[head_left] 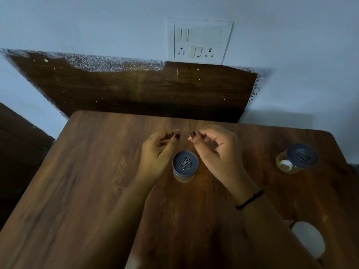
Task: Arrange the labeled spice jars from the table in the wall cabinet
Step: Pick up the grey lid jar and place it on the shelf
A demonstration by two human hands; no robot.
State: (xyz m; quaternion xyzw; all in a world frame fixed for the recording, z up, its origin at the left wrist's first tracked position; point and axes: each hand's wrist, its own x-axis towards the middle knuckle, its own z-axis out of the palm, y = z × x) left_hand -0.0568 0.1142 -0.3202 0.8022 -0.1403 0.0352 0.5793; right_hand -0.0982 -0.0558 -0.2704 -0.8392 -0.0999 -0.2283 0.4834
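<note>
A spice jar with a dark lid (185, 165) stood upright on the wooden table (87, 181), and everything else is placed from it. The left hand (158, 152) was held just to the left of this jar and slightly beyond it, its forearm running in from the near edge of the table. Its fingers were curled in toward the palm, and its thumb (174, 138), the nail painted dark, pointed across above the jar's far side. The right hand (215, 150) mirrored it just to the jar's right, fingers folded in the same narrow curl, its thumb (192, 135) reaching toward the left one, so that the two thumb tips sat near each other beyond the jar without touching. Nothing showed in either grip, and neither hand touched the jar's lid; whether the heels of the hands brushed the jar's sides could not be told in the dim light. A black thread band (249, 199) circled the right wrist, nearer than the jar. Well to the jar's right stood a second jar (297, 159), also dark-lidded, with a pale label on its side. Nearer than the jar and far to its right lay a white round shape (308, 238), too dim to identify. Beyond the jar, a dark wood panel (136, 90) backed the table, and a white switchboard (200, 41) sat on the wall above.
</note>
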